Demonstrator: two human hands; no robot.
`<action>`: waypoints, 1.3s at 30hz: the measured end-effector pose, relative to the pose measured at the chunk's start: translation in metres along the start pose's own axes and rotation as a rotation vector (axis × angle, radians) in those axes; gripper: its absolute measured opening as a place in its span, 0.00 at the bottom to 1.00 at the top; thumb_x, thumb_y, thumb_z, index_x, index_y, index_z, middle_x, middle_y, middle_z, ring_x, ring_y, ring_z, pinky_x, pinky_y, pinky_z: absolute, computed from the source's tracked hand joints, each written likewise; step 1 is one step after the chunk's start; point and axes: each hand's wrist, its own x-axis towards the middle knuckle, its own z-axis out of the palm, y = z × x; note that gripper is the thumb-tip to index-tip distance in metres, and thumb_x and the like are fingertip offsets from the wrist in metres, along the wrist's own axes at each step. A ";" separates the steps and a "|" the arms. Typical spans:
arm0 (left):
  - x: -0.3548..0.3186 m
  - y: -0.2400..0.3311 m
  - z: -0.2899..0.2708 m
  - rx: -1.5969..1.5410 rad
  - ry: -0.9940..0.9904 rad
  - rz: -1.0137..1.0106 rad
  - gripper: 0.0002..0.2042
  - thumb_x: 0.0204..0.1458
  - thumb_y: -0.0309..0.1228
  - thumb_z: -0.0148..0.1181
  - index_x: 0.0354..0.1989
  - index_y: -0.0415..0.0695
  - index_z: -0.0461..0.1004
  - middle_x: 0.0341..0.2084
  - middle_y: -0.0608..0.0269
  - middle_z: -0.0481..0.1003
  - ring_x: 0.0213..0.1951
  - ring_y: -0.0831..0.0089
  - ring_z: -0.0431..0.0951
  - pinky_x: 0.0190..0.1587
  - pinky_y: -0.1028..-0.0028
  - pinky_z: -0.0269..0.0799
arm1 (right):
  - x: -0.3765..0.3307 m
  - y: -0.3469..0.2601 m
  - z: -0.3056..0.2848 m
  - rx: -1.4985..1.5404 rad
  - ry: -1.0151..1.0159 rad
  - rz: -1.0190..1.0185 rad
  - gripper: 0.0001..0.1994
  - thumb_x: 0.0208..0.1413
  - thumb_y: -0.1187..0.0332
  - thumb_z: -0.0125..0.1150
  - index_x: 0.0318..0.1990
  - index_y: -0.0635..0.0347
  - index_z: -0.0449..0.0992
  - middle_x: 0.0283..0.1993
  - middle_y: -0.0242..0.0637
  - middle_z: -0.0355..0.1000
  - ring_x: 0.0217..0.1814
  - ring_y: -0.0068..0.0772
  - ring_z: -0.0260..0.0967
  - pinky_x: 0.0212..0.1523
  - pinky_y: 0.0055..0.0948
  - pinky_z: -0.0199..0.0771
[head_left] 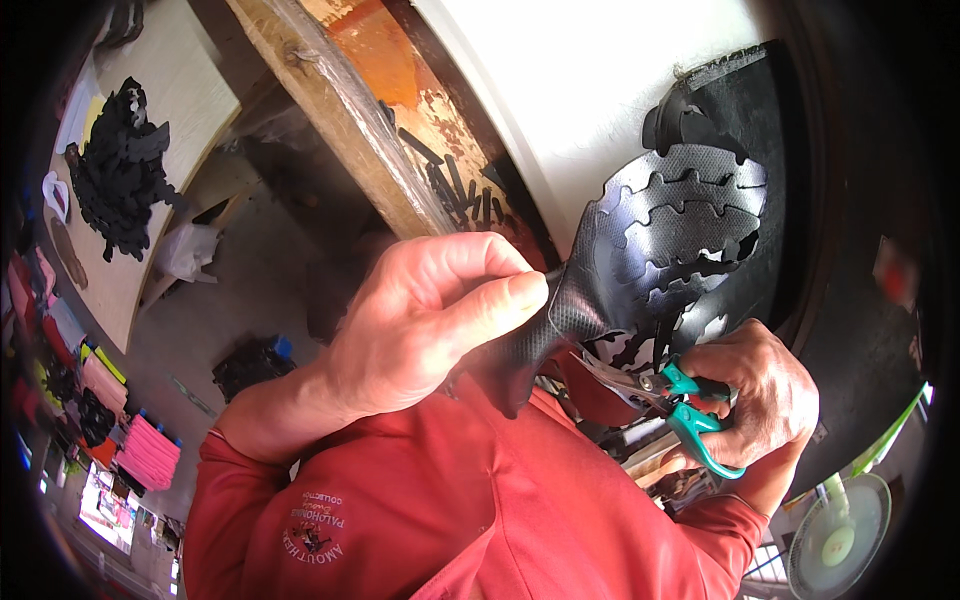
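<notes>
My left hand (pixel 420 325) is closed, thumb against the curled fingers, on the end of a black textured sheet (pixel 590 290) in front of my chest. From there the sheet widens to the right into overlapping layers with jagged, tab-like edges, shiny in the light. In my right hand (pixel 765 390) is a pair of scissors (pixel 690 430) with teal handles, my fingers through the loops. The metal blades point left, just under the sheet's lower edge. Whether they touch the material I cannot tell.
A white work surface (pixel 560 70) lies beyond the sheet. Black strips (pixel 465 195) rest in a gap beside a wooden beam (pixel 340 110). Dark cut pieces are heaped (pixel 125 165) on a pale table at far left. A fan (pixel 838 540) stands at lower right.
</notes>
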 end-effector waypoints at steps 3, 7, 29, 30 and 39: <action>-0.002 0.000 -0.002 0.041 -0.015 0.001 0.08 0.70 0.28 0.63 0.40 0.37 0.82 0.30 0.78 0.76 0.35 0.91 0.69 0.37 0.83 0.65 | -0.003 0.004 0.005 -0.021 0.018 -0.010 0.17 0.41 0.60 0.78 0.35 0.63 0.84 0.20 0.33 0.73 0.19 0.33 0.74 0.21 0.30 0.69; -0.004 0.000 -0.003 0.053 -0.049 -0.017 0.07 0.70 0.28 0.63 0.40 0.38 0.81 0.29 0.79 0.74 0.33 0.91 0.68 0.35 0.83 0.64 | -0.002 -0.002 0.006 -0.039 0.041 0.001 0.17 0.41 0.59 0.78 0.32 0.62 0.81 0.19 0.33 0.71 0.19 0.35 0.73 0.21 0.31 0.68; -0.003 -0.018 0.002 -0.149 -0.098 0.060 0.06 0.72 0.27 0.60 0.42 0.39 0.80 0.32 0.78 0.74 0.34 0.91 0.67 0.37 0.84 0.63 | -0.005 -0.007 0.005 -0.141 0.092 -0.060 0.26 0.39 0.51 0.84 0.29 0.64 0.77 0.18 0.33 0.66 0.16 0.39 0.68 0.19 0.36 0.62; -0.003 -0.017 0.002 -0.135 -0.089 0.040 0.07 0.72 0.28 0.59 0.40 0.39 0.79 0.33 0.74 0.76 0.35 0.88 0.69 0.38 0.82 0.65 | -0.005 -0.006 0.006 -0.140 0.093 -0.050 0.25 0.40 0.51 0.84 0.29 0.64 0.77 0.18 0.33 0.66 0.17 0.39 0.69 0.19 0.35 0.62; -0.004 -0.024 0.010 -0.241 -0.054 0.033 0.08 0.73 0.30 0.58 0.41 0.41 0.79 0.33 0.79 0.73 0.36 0.91 0.65 0.39 0.84 0.62 | -0.002 -0.011 0.015 -0.213 0.138 -0.023 0.25 0.40 0.52 0.86 0.27 0.62 0.77 0.17 0.32 0.64 0.16 0.36 0.69 0.19 0.33 0.62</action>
